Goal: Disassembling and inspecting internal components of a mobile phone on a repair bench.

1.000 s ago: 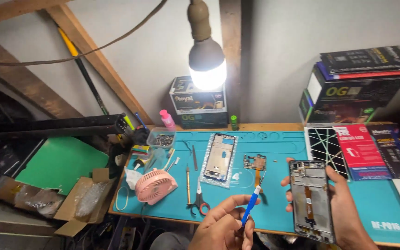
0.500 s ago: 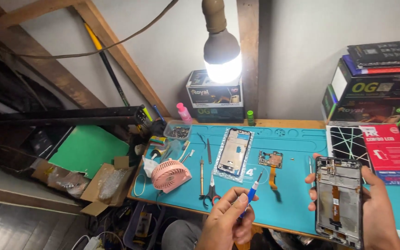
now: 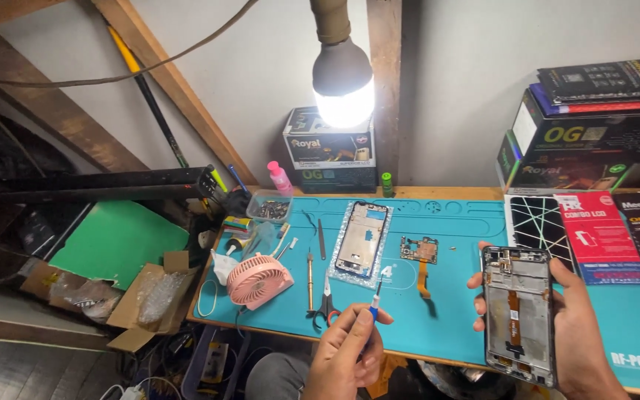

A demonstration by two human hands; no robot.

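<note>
Teal silicone repair mat (image 3: 453, 311) covers the bench and serves as landmark. Above its right front part, the right hand (image 3: 557, 326) grasps an opened phone frame (image 3: 518, 315) by its edges, innards facing up. Over the mat's front edge, the left hand (image 3: 350, 352) pinches a blue-handled screwdriver (image 3: 375, 300), tip up. Near the mat's middle lie a loose circuit board (image 3: 418, 250) and a second phone frame (image 3: 362, 238). A slip of the driver could gouge the exposed orange flex cable (image 3: 513, 315); the edge-only hold could let the frame tip and drop.
</note>
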